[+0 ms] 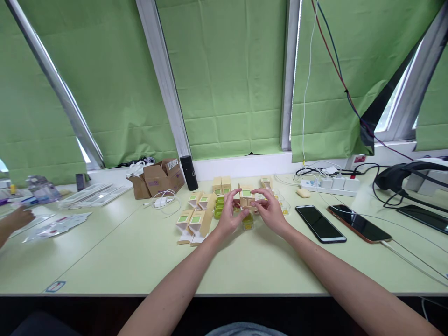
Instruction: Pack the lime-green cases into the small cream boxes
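My left hand [227,217] and my right hand [269,212] meet over the middle of the pale green table [140,261]. Both are closed around a small tan carton with a green label [247,196], held upright between the fingertips. Just below it sits a small clear jar of yellow-green stuff [248,223]. Several more tan cartons [196,214] lie and stand to the left of my hands, some with flaps open. Green pots [219,209] sit among them.
Two phones [320,224] [359,224] lie to the right, one on a cable, with a power strip [329,184] and a black headset [406,175] behind. A black cylinder [189,172] and brown boxes [159,179] stand at back left. Another person's hand [16,219] rests at far left by plastic packets [58,226].
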Available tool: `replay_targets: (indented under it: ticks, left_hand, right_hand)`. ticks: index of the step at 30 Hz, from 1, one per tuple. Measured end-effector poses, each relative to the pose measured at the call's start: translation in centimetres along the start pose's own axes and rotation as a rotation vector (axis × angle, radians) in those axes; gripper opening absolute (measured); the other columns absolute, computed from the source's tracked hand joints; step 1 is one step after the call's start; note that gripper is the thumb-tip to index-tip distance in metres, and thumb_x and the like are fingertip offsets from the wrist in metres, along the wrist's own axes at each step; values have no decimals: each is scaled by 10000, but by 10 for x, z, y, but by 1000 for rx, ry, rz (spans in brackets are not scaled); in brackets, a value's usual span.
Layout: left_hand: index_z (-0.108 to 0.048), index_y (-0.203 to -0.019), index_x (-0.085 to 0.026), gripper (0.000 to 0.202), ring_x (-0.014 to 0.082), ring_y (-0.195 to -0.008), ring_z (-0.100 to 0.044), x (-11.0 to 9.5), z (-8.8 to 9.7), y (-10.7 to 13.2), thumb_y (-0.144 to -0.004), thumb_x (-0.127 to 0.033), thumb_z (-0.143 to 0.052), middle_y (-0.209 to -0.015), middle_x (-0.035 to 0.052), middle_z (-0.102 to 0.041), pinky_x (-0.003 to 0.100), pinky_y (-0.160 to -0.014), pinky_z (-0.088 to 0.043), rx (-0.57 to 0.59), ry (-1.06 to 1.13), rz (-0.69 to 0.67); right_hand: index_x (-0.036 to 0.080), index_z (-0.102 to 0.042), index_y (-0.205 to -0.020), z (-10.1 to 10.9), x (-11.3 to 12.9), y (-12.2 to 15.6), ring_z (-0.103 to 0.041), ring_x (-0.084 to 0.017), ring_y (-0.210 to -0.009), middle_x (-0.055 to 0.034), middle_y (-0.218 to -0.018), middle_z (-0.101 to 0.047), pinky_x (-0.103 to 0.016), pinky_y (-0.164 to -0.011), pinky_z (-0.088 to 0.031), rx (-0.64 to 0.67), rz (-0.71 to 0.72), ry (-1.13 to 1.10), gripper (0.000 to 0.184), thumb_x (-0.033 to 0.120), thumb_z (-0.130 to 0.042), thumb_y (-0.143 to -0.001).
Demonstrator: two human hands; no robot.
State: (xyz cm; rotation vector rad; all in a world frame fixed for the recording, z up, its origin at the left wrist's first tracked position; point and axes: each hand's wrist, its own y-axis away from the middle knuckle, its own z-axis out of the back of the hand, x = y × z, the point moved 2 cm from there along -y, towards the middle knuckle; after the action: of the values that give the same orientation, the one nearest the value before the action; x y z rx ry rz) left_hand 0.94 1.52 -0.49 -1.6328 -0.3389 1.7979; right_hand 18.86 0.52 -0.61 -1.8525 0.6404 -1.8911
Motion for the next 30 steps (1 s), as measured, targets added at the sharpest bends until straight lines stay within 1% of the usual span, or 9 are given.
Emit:
replay_targets:
  ticks: [2,5,9,14,17,24,30]
  left_hand:
    - [-487,-1446,-283,678,233,-1067,-592,-1,0,0,-877,-517,-771,-1412,126,-488,398,-960,-483,-18,33,13]
    - [-500,-1413,-284,650,243,-1101,-599,-2,0,1,-875,-524,-773,-1431,125,-500,393,-963,-487,-36,88,37]
    - [-506,-1382,-284,626,248,-1129,-601,-4,0,1,-871,-523,-777,-1355,116,-556,383,-950,-500,-44,149,73]
    - [-548,-1317,-295,573,241,-1119,-599,-5,1,0,-849,-518,-792,-1304,91,-577,386,-948,-496,-86,186,90]
    - [-546,-1304,-293,561,240,-1115,-595,-4,0,0,-847,-513,-784,-1266,83,-591,393,-956,-488,-90,195,101]
    - [-483,-1309,-284,542,233,-1089,-590,-1,0,-1,-865,-481,-722,-1182,71,-597,401,-932,-478,-69,175,107]
    - [-471,-1280,-280,506,234,-1080,-591,-1,1,-1,-871,-472,-698,-1151,69,-603,401,-918,-474,-79,146,93]
  right_hand:
    - [277,-668,-1195,0,2,1,-701,-148,-818,-88,-1361,-518,-308,-675,-608,18,4,-3,316,388,-705,-901]
    - [287,-677,-1212,0,4,3,-690,-142,-818,-87,-1371,-492,-328,-719,-618,55,10,-41,315,417,-688,-925]
    - [302,-689,-1219,1,6,5,-680,-126,-807,-74,-1369,-469,-340,-771,-620,88,12,-92,333,478,-688,-936]
    - [314,-695,-1231,1,7,5,-695,-145,-859,-74,-1358,-454,-353,-811,-623,121,16,-128,357,511,-700,-933]
    - [316,-700,-1229,1,7,5,-698,-148,-865,-76,-1363,-450,-365,-830,-627,125,23,-140,367,526,-706,-929]
    - [313,-693,-1234,0,6,6,-702,-175,-925,-85,-1387,-446,-398,-892,-633,133,17,-147,415,565,-724,-906]
    - [307,-690,-1238,-1,7,8,-685,-169,-921,-94,-1384,-459,-398,-888,-642,137,22,-118,445,588,-728,-896]
